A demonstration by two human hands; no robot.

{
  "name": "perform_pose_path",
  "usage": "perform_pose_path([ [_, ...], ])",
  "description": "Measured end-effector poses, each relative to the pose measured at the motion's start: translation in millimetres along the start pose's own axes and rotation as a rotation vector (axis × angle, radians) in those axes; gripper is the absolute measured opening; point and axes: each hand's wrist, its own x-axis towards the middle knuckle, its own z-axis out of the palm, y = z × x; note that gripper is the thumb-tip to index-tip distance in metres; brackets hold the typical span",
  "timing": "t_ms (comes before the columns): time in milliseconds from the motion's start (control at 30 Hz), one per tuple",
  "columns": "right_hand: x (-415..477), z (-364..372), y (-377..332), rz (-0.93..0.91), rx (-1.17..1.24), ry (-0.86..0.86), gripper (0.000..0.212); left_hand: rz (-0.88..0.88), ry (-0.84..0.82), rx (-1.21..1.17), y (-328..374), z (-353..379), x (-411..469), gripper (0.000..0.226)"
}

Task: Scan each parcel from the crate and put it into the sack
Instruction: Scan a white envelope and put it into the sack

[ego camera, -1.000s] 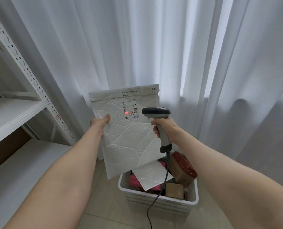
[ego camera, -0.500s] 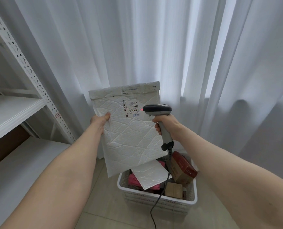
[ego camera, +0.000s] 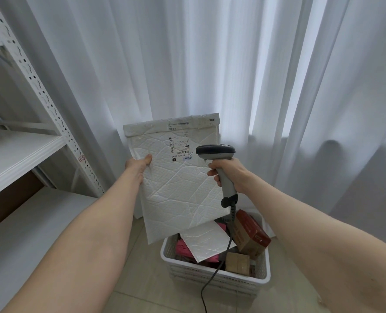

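My left hand [ego camera: 140, 164] pinches the left edge of a large white bubble mailer [ego camera: 176, 184], held upright in front of the curtain with its printed label facing me. My right hand [ego camera: 228, 171] grips the handle of a grey barcode scanner [ego camera: 216, 154], whose dark head sits just right of the label. Below stands a white plastic crate [ego camera: 214, 277] holding another white mailer [ego camera: 206, 241], pink bags, a red-brown carton [ego camera: 251, 233] and a small brown box [ego camera: 237, 263]. No sack is in view.
White perforated metal shelving [ego camera: 43, 102] with flat shelves fills the left side. White curtains [ego camera: 255, 75] hang behind everything. The scanner's black cable [ego camera: 212, 281] drops across the crate to the tiled floor.
The red scan light that sat on the label a second ago is gone. Mailer and scanner have risen slightly; both hands keep their holds.
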Motion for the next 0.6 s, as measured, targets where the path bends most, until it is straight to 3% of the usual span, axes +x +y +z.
perform_pose_path([
  [600,-5.5,4.1,-6.3,0.019,-0.013,-0.015,0.006,0.001,0.022,0.002,-2.4,-9.3,7.9,0.057],
])
